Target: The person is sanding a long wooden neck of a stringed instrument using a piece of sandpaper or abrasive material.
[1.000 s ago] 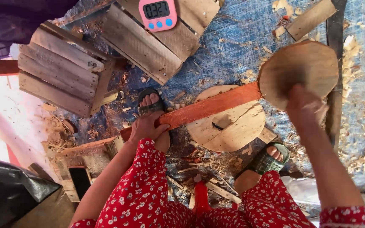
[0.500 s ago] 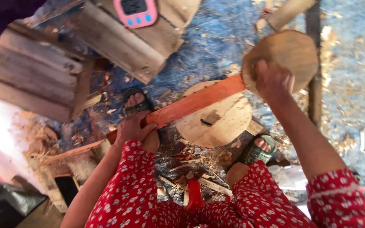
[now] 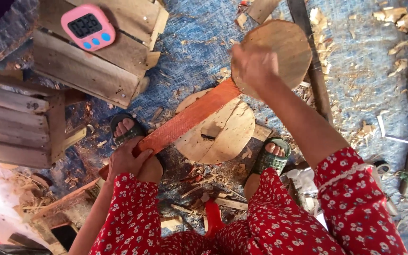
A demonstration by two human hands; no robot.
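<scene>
Since a second ago the right hand (image 3: 256,66) has carried the pale round wooden disc (image 3: 279,52) left and slightly down across the view, closer in over the work; fingers are wrapped over its near edge, clamped on it, disc held raised and tilted toward the camera. The left hand (image 3: 126,163) has barely moved: fingers closed together around the lower end of the long flat orange-red wooden rasp-like bar (image 3: 190,120), knuckles up, near the left knee. The bar's angle is unchanged, running diagonally up-right from that grip until its top end meets the underside edge of the held disc, touching or just under it; exact contact is hidden by the right hand. Under the bar lies a second pale round wooden slab (image 3: 218,134) flat on the blue woven tarp (image 3: 199,42), with a small dark notch near its middle, between the two green sandalled feet (image 3: 270,158). Judgement: disc edge is being worked along the bar, and the shift looks like one stroke or a re-seat of the edge, not a change of step. Around it: grey weathered wooden crates (image 3: 90,71) upper left, a pink digital timer (image 3: 88,26) on one, shavings and offcuts (image 3: 204,189) scattered on the tarp
</scene>
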